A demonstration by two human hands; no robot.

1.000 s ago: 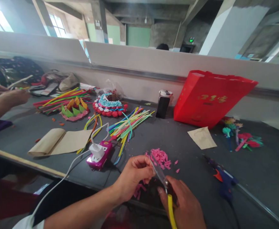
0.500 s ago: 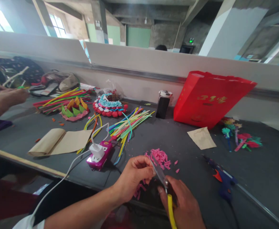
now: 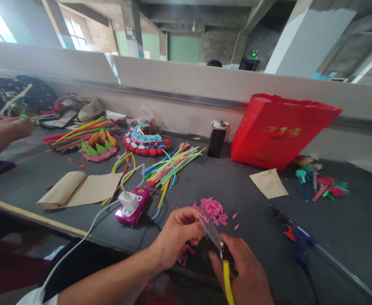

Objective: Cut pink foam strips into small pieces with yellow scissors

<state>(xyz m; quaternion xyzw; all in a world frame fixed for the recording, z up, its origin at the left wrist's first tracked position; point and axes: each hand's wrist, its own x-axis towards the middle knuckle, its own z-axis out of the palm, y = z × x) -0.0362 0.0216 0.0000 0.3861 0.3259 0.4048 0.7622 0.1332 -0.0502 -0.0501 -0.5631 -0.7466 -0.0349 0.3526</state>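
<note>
My right hand (image 3: 244,267) is closed around the yellow handles of a pair of scissors (image 3: 211,232), whose blades point up and to the left. The blade tips reach the fingertips of my left hand (image 3: 181,231). Those left fingers are pinched together; what is between them is mostly hidden, too small to name. Just behind the blades lies a heap of small pink cut pieces (image 3: 213,209). More pink pieces (image 3: 185,254) lie by the table's front edge, below my left hand.
A purple power strip (image 3: 133,207) with a white plug and cable stands to the left. At right rests a blue glue gun (image 3: 300,245). Fuzzy coloured stems (image 3: 173,163), a black bottle (image 3: 216,140) and a red bag (image 3: 278,131) stand behind. Another person's hands (image 3: 7,129) work at far left.
The scissors' blades have turned slightly at my left fingertips. Both my hands stay almost in place. The other person's hands at far left have shifted a little left.
</note>
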